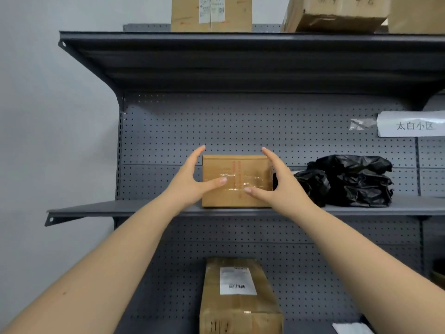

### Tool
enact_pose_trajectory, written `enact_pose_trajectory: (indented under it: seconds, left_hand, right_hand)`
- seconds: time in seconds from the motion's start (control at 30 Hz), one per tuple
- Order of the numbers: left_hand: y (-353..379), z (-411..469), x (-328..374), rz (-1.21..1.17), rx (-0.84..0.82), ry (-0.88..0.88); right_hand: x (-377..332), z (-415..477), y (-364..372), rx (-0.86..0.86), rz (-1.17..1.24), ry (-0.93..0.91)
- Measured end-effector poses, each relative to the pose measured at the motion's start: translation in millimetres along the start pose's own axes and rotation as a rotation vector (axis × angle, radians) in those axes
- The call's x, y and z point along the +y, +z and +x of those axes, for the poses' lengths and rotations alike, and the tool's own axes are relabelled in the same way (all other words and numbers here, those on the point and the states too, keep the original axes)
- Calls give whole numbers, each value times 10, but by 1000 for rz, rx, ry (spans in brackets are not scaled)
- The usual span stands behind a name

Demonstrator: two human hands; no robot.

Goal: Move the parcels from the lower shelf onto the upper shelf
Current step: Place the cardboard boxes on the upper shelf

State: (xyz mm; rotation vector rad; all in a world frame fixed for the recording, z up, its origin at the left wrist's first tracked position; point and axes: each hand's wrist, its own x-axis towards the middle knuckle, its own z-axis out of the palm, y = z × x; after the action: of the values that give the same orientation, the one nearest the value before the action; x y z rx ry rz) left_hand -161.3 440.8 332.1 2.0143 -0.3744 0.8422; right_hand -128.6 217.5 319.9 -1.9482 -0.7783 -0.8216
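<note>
A small brown cardboard box (237,179), taped across its front, stands on the middle grey shelf (101,208). My left hand (192,179) is open at the box's left side, thumb across its front. At the right side my right hand (277,182) is also open, thumb in front of the box. Whether either hand touches the box is unclear. Below, a longer cardboard parcel (238,297) with a white barcode label lies on a lower level. The top shelf (216,39) carries a labelled box (210,13).
A stack of black plastic-wrapped parcels (349,182) sits just right of the small box. More cardboard boxes (337,13) stand on the top shelf at right. A white paper sign (411,124) is taped to the pegboard back panel. A bare wall lies left.
</note>
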Motion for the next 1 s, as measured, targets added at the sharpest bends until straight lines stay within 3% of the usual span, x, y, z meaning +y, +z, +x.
enact_pose_trajectory:
  seconds: [0.23, 0.53, 1.0]
  left_hand:
    - [83, -669, 152, 88, -103, 30]
    - [403, -1479, -162, -7, -132, -201]
    - [1044, -1898, -1241, -36, -201, -433]
  right_hand:
    - [-65, -574, -66, -138, -1, -46]
    - [296, -1348, -44, -224, 27, 52]
    - [1313, -2054, 557, -337, 122, 398]
